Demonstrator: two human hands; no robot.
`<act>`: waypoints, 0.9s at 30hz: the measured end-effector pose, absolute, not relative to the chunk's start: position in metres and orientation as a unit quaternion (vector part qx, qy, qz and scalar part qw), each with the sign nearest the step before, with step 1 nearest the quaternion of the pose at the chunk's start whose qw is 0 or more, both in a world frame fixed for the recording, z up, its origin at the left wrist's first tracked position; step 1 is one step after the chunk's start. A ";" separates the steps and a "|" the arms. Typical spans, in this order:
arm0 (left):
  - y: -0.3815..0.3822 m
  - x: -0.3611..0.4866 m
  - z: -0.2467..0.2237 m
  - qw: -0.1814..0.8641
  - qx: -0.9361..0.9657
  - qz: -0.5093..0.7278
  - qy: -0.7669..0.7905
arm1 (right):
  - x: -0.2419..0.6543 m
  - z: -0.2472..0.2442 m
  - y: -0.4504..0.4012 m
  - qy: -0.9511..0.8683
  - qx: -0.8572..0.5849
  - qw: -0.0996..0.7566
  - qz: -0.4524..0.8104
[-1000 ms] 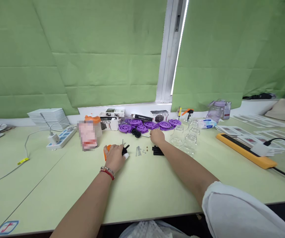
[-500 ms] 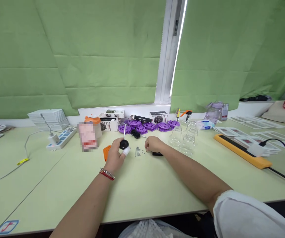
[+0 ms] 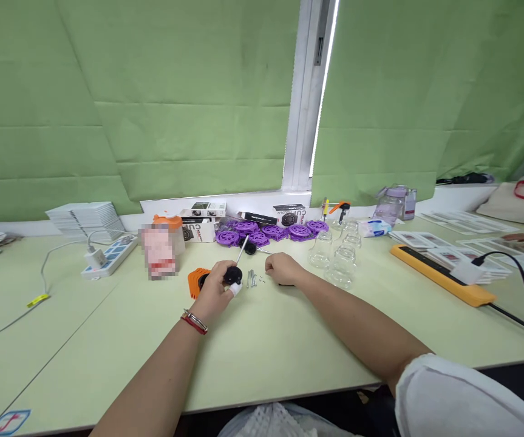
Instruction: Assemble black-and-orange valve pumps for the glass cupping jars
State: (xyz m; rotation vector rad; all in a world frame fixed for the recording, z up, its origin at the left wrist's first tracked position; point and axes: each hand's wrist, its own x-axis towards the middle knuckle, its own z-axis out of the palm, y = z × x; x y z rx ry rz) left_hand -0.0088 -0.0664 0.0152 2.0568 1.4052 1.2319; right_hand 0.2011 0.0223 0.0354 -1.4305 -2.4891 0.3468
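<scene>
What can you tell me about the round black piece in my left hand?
The black piece looks like glossy plastic, rounded on the face towards the camera. The left hand grips it, white-wrapped thumb at its near edge, beside the long screws. A thin silvery rod slants up beyond it; any joint is hidden.

We see green fabric-like coverings (image 3: 175, 91) on both sides of a white window frame (image 3: 299, 121). At the left of the tabletop, we have a stack of thin white sheets or cards (image 3: 84, 218) behind a white power strip with blue socket panels (image 3: 118, 255). Toward the right, we find a translucent pale-purple bottle (image 3: 389, 206) just behind a white-and-blue soft packet (image 3: 374, 228). A yellow-orange power strip with a black top (image 3: 444, 276) lies near a beige bag with a red strap (image 3: 512, 203).
</scene>
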 end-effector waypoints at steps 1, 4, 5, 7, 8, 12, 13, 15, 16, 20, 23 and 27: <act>-0.068 -0.009 0.016 0.191 0.739 0.420 0.491 | 0.205 0.036 0.019 -0.847 -0.492 0.149 0.136; -0.072 -0.009 0.020 0.209 0.783 0.348 0.472 | 0.219 0.032 0.004 -0.770 -0.508 0.264 0.281; -0.074 -0.008 0.022 0.211 0.796 0.326 0.465 | 0.224 0.029 -0.002 -0.723 -0.512 0.301 0.354; -0.076 -0.007 0.026 0.213 0.815 0.296 0.451 | 0.233 0.020 -0.015 -0.627 -0.506 0.339 0.486; -0.077 -0.006 0.026 0.216 0.821 0.286 0.445 | 0.237 0.016 -0.021 -0.588 -0.497 0.349 0.535; -0.079 -0.004 0.026 0.226 0.838 0.245 0.432 | 0.246 -0.002 -0.035 -0.503 -0.467 0.379 0.620; -0.079 -0.003 0.025 0.229 0.840 0.233 0.432 | 0.247 -0.005 -0.036 -0.498 -0.462 0.387 0.624; -0.079 -0.002 0.024 0.235 0.841 0.216 0.437 | 0.247 -0.009 -0.035 -0.501 -0.455 0.399 0.619; -0.079 -0.002 0.023 0.239 0.840 0.211 0.440 | 0.247 -0.010 -0.033 -0.506 -0.453 0.403 0.614; -0.078 -0.001 0.023 0.257 0.831 0.206 0.448 | 0.249 -0.014 -0.026 -0.521 -0.451 0.408 0.598; -0.076 -0.001 0.022 0.263 0.831 0.208 0.444 | 0.251 -0.016 -0.024 -0.531 -0.448 0.399 0.598; -0.074 -0.002 0.018 0.275 0.826 0.213 0.443 | 0.250 -0.014 -0.027 -0.544 -0.451 0.381 0.597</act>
